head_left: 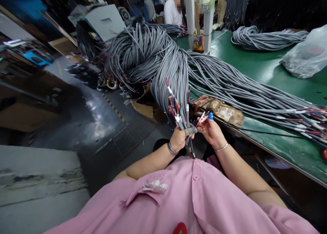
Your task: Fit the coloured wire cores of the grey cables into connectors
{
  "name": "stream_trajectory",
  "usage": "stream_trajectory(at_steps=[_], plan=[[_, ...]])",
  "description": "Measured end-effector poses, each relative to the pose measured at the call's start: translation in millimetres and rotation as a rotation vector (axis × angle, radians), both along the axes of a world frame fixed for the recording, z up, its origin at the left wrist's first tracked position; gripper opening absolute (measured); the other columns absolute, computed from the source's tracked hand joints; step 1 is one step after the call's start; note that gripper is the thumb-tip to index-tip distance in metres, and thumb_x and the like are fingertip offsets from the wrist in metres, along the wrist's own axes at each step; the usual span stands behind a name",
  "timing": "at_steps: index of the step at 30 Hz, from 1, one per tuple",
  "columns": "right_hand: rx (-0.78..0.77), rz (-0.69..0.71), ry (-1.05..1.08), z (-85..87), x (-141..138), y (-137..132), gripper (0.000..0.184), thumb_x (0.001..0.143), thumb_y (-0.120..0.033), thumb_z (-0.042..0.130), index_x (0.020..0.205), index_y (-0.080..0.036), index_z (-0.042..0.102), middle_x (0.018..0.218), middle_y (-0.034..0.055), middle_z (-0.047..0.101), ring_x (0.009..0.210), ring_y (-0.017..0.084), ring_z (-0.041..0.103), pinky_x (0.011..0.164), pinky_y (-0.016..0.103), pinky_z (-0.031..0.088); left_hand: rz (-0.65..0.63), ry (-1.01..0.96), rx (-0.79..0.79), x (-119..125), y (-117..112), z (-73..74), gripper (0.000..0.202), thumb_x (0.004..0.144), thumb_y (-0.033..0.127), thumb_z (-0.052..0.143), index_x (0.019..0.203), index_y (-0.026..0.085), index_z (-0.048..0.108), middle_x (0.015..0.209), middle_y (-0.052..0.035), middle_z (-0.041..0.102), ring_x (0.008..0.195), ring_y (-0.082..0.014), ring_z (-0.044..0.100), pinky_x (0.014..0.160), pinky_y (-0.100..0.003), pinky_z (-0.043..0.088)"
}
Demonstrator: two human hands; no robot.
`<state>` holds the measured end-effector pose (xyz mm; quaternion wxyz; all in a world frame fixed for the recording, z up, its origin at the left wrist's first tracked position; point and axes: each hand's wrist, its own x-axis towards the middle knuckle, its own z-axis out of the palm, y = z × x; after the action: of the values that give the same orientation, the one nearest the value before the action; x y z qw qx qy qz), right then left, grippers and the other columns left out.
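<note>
My left hand point(178, 138) is closed round a small bunch of grey cables point(182, 120), held upright, their stripped ends showing coloured wires fanned out above the fist. My right hand point(211, 130) is right beside it, fingers pinched on thin wire ends at the bunch; one fingertip wears a blue cover point(211, 116). Both wrists carry metal bracelets. The bunch hangs in front of my pink shirt, off the edge of the green table point(276, 143).
A big heap of grey cables point(163, 57) spills from the green table down to the floor on the left. More coiled cable point(265, 40) and a clear plastic bag point(305, 55) lie at the far right. A brown wrapped pad point(222, 109) lies at the table edge. Another person in white point(172, 11) sits far back.
</note>
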<state>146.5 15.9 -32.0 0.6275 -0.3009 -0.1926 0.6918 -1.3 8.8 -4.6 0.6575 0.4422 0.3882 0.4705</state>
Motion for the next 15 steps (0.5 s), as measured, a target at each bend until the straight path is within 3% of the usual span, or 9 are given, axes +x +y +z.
stream_trajectory(at_steps=[7, 15], plan=[[-0.088, -0.058, 0.056, -8.1, -4.0, 7.6, 0.032, 0.072, -0.049, 0.075, 0.085, -0.021, 0.067, 0.083, 0.0012, 0.072, 0.062, 0.011, 0.060, 0.057, 0.024, 0.050, 0.004, 0.047, -0.020, 4.1, 3.1, -0.6, 0.028, 0.062, 0.028, 0.076, 0.053, 0.014, 0.054, 0.045, 0.0021, 0.052, 0.041, -0.0077, 0.046, 0.044, -0.023, 0.035], [-0.062, -0.012, 0.051, -4.8, -3.2, 2.1, 0.043, 0.070, -0.064, 0.069, 0.083, -0.023, 0.065, 0.085, 0.0016, 0.071, 0.067, 0.013, 0.062, 0.057, 0.025, 0.050, 0.013, 0.043, -0.025, 2.7, 2.2, -1.9, 0.024, 0.061, 0.024, 0.076, 0.053, 0.014, 0.055, 0.044, 0.0028, 0.052, 0.039, -0.0074, 0.046, 0.043, -0.022, 0.033]])
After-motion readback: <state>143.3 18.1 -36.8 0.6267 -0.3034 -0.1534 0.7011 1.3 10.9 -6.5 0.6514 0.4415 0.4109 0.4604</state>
